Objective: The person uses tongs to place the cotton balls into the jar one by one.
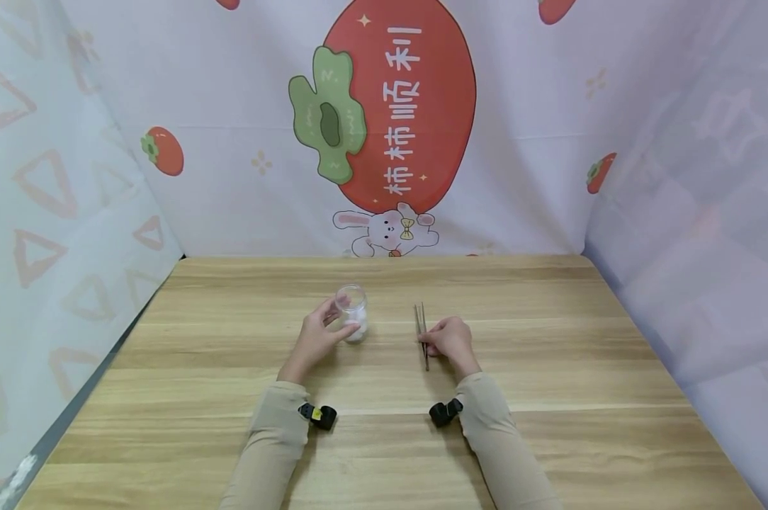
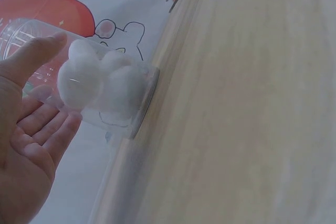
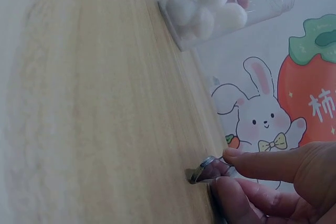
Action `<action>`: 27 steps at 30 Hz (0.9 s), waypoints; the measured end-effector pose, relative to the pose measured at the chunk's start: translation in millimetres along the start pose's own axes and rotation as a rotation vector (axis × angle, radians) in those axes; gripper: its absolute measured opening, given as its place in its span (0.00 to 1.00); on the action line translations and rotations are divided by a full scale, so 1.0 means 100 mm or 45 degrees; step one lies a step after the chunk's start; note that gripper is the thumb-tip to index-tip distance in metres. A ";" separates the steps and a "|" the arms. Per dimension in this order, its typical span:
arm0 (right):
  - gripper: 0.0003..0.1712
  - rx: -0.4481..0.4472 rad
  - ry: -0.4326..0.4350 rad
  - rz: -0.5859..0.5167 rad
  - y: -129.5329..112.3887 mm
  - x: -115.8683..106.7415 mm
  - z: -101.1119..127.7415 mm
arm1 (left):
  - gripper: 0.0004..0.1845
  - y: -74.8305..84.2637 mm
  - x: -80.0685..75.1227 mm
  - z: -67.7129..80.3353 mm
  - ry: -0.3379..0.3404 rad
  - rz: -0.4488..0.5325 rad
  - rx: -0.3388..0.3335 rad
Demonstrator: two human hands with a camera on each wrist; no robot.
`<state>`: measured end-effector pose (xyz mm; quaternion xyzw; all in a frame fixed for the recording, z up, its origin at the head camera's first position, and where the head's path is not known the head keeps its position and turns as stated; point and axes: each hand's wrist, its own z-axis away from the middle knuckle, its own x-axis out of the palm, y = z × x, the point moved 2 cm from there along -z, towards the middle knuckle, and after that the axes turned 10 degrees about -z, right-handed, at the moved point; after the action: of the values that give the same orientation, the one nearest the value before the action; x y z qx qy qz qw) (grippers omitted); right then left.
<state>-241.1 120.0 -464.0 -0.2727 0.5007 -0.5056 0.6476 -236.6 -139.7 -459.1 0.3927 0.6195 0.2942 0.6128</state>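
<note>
A clear plastic jar (image 1: 357, 306) without a lid stands upright on the wooden table, with several white cotton balls (image 2: 123, 85) in its lower part. My left hand (image 1: 317, 336) holds the jar from the left, its thumb on one side and its fingers on the other. To the right of the jar, slim metal tweezers (image 1: 420, 324) point away from me, their two tips apart. Thumb and fingertips of my right hand (image 1: 450, 338) pinch the tweezers at mid-length. In the right wrist view, the tweezers' joined end is close to the tabletop; whether it touches, I cannot tell.
The light wooden table (image 1: 384, 453) spreads out around both hands. A white cloth (image 1: 524, 191) with a printed persimmon and rabbit hangs along its far edge. Patterned cloths also hang at the left and right sides. Each sleeve carries a small black wrist camera (image 1: 323, 417).
</note>
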 end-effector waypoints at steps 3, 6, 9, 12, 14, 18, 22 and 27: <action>0.07 0.004 -0.004 -0.018 0.01 -0.01 -0.01 | 0.38 0.00 0.01 -0.01 0.004 -0.004 0.017; 0.08 0.009 -0.011 -0.047 0.01 -0.03 -0.02 | 0.38 0.00 0.01 -0.02 0.010 -0.003 0.030; 0.08 0.029 -0.031 -0.097 0.02 -0.04 -0.03 | 0.37 -0.01 0.00 -0.02 0.015 -0.004 0.029; 0.08 0.065 -0.056 -0.149 0.03 -0.05 -0.03 | 0.37 -0.02 0.01 -0.03 0.014 -0.010 0.030; 0.08 0.085 -0.065 -0.174 0.03 -0.06 -0.03 | 0.37 -0.02 0.01 -0.03 0.014 -0.010 0.037; 0.07 0.100 -0.077 -0.183 0.03 -0.07 -0.03 | 0.37 -0.01 0.00 -0.03 0.014 -0.016 0.041; 0.06 0.088 -0.096 -0.177 0.05 -0.07 -0.03 | 0.38 0.00 0.01 -0.01 0.016 -0.024 0.046; 0.07 0.072 -0.101 -0.173 0.04 -0.08 -0.02 | 0.38 0.03 0.03 -0.01 0.006 -0.026 0.074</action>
<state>-241.4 128.9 -464.8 -0.3076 0.4405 -0.5511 0.6385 -236.7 -135.3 -458.1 0.4033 0.6331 0.2708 0.6027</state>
